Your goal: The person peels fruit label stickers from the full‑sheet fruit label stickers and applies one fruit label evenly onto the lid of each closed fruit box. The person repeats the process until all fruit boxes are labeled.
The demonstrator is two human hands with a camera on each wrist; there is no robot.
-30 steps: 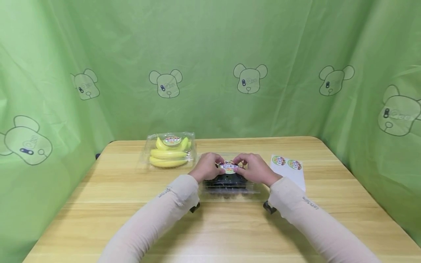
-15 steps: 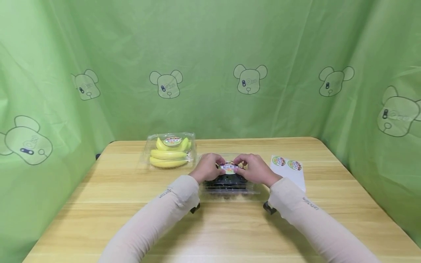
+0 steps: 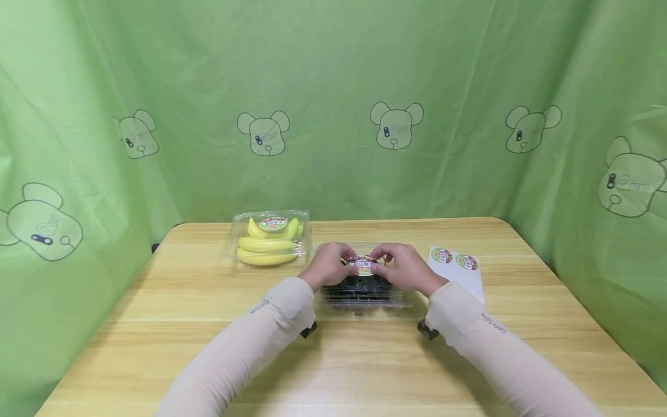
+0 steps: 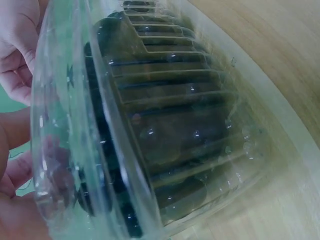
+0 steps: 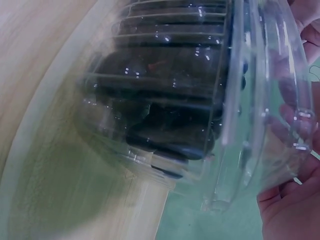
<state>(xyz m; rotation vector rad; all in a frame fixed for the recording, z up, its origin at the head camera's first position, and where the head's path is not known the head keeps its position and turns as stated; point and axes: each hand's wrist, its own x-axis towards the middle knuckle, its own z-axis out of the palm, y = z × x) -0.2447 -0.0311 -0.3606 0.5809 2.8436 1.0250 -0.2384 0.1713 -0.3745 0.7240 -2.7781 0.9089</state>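
Observation:
A clear plastic fruit box (image 3: 403,302) with dark, rounded fruit (image 4: 175,120) inside sits on the table before me. On its lid lies an oval, colourful sticker (image 3: 362,266). My left hand (image 3: 328,265) holds the sticker's left edge with curled finger and thumb, and my right hand (image 3: 408,267) does the same at the right edge. Seen from low down in the right wrist view, the box's ribbed wall (image 5: 165,75) stands between the camera and the fingers. The exact kind of fruit cannot be made out.
Another clear box (image 3: 237,223) with bananas (image 3: 267,245) and a similar sticker (image 3: 273,224) stands at the back left. To the right lies a white backing sheet (image 3: 464,281) with two round stickers (image 3: 442,255). Green curtains (image 3: 333,174) surround the wooden table (image 3: 359,370).
Almost nothing differs. Both hands stay at the sticker's edges on the lid, with only tiny shifts of the fingers, and the boxes and sheet keep their places.

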